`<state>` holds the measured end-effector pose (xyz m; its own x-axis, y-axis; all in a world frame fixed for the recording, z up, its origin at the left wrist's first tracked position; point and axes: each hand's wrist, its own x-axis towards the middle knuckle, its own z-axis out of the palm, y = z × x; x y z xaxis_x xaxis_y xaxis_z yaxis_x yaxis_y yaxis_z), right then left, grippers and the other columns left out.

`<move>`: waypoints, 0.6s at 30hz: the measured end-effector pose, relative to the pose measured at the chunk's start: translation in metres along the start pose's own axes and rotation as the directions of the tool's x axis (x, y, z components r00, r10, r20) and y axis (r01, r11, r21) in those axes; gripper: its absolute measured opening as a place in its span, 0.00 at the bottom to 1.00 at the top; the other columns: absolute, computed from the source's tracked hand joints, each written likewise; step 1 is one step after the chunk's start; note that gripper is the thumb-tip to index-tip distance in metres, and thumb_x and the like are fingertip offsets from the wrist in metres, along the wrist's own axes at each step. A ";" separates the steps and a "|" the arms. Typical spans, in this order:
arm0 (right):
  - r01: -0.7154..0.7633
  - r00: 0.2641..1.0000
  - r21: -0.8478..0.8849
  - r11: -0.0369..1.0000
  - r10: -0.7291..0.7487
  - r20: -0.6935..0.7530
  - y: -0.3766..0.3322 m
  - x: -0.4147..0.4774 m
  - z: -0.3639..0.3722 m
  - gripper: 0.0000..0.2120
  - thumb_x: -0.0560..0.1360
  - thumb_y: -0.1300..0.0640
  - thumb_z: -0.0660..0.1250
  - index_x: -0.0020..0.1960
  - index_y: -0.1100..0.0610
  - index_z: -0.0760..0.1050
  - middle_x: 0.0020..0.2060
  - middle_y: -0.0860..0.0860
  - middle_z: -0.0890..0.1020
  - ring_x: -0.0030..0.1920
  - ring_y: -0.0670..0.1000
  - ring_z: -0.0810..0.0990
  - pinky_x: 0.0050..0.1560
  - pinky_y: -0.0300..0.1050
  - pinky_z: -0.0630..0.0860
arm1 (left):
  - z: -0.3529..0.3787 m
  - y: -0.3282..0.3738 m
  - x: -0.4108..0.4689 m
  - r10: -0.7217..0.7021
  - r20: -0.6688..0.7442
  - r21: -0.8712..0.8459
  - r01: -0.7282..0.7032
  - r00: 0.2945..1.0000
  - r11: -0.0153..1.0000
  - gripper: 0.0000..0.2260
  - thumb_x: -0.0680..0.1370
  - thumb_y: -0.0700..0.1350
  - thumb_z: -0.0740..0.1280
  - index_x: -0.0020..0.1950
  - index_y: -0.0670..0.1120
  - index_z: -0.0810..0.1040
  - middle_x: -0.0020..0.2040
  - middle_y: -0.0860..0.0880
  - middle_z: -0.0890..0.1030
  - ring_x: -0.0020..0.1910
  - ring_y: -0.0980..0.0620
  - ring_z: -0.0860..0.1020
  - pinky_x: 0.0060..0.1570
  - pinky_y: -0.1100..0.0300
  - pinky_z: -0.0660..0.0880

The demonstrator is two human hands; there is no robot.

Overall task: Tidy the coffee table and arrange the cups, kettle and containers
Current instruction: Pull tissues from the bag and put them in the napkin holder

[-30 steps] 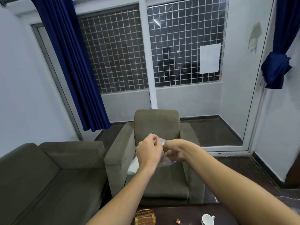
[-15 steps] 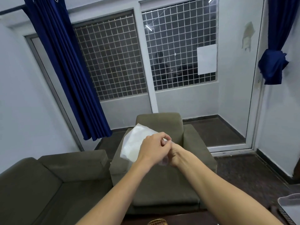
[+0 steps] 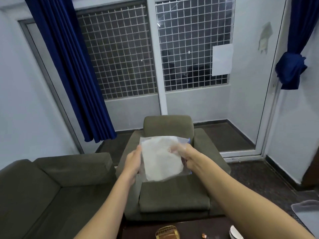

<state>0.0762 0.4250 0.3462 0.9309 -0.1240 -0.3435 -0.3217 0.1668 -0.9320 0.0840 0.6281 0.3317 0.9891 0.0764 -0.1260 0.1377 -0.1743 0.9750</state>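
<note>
The near strip of a dark brown coffee table (image 3: 189, 228) lies along the bottom edge; on it stands a gold wire basket (image 3: 166, 232), cut off by the frame; a small orange-brown scrap (image 3: 204, 236) lies to its right, and further right is a white ceramic cup (image 3: 235, 233), only partly in view. A pale translucent plastic tub (image 3: 306, 211) sits at the right edge; whether it rests on the table I cannot tell.

Two bare forearms reach forward over the table; between the hands, in the air above the armchair's seat and well clear of the table, is a clear plastic bag (image 3: 162, 159) with a white filling and bits of blue at its right edge. The left hand (image 3: 133, 163) clasps the bag's left edge, thumb at the front, fingers hidden behind; the right hand (image 3: 190, 158) has its fingers curled round the right edge, pinching the plastic.

Behind the bag stands an olive-grey upholstered armchair (image 3: 172, 200); just beside it on the left is an olive-grey sofa (image 3: 51, 187) of like fabric.

Beyond them a long blue curtain (image 3: 72, 69) hangs left of a window with a white wire grille (image 3: 120, 54); a white paper sheet (image 3: 222, 59) is stuck on the right pane; a knotted blue curtain (image 3: 291, 69) hangs at far right.
</note>
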 end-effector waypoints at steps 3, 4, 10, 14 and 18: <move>-0.087 0.996 -0.039 0.995 0.086 -0.026 0.017 0.000 -0.007 0.03 0.76 0.63 0.68 0.47 0.57 0.79 0.37 0.53 0.83 0.36 0.54 0.82 0.33 0.37 0.77 | 0.014 -0.022 0.003 0.016 0.049 -0.128 -0.010 0.999 0.992 0.15 0.84 0.56 0.61 0.57 0.50 0.83 0.46 0.52 0.88 0.46 0.52 0.86 0.40 0.58 0.79; -0.112 0.993 -0.049 0.993 0.110 -0.037 0.024 0.001 -0.012 0.02 0.76 0.63 0.69 0.47 0.57 0.79 0.41 0.53 0.83 0.40 0.55 0.82 0.39 0.40 0.78 | 0.021 -0.029 0.005 0.012 0.043 -0.153 -0.006 0.999 0.988 0.14 0.84 0.54 0.62 0.54 0.48 0.84 0.44 0.52 0.88 0.44 0.54 0.86 0.37 0.60 0.79; -0.056 0.988 -0.184 0.981 0.029 -0.150 0.052 -0.008 -0.064 0.16 0.76 0.70 0.69 0.63 0.66 0.79 0.50 0.61 0.81 0.47 0.59 0.80 0.44 0.52 0.78 | 0.077 -0.075 0.020 0.008 0.110 -0.104 0.004 0.994 0.995 0.14 0.84 0.52 0.62 0.45 0.49 0.82 0.38 0.57 0.86 0.39 0.56 0.82 0.35 0.63 0.76; -0.059 0.977 -0.276 0.959 -0.001 -0.213 0.055 -0.009 -0.114 0.16 0.76 0.72 0.66 0.63 0.71 0.77 0.49 0.63 0.80 0.49 0.60 0.79 0.55 0.59 0.77 | 0.126 -0.108 0.022 -0.061 0.177 -0.100 0.080 0.982 0.992 0.15 0.84 0.55 0.62 0.45 0.47 0.81 0.45 0.51 0.84 0.43 0.53 0.80 0.43 0.58 0.74; -0.147 0.951 -0.338 0.930 0.038 -0.308 0.062 -0.004 -0.176 0.10 0.75 0.72 0.64 0.53 0.67 0.81 0.42 0.57 0.83 0.39 0.55 0.83 0.38 0.44 0.80 | 0.173 -0.154 0.018 -0.173 0.178 -0.068 0.188 0.969 0.980 0.16 0.84 0.53 0.61 0.45 0.45 0.81 0.41 0.51 0.81 0.42 0.53 0.77 0.42 0.58 0.74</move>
<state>0.0217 0.2635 0.2696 0.8194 -0.4131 -0.3975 -0.4940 -0.1569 -0.8552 0.0901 0.4869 0.1476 0.9435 -0.0708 -0.3236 0.3171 -0.0901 0.9441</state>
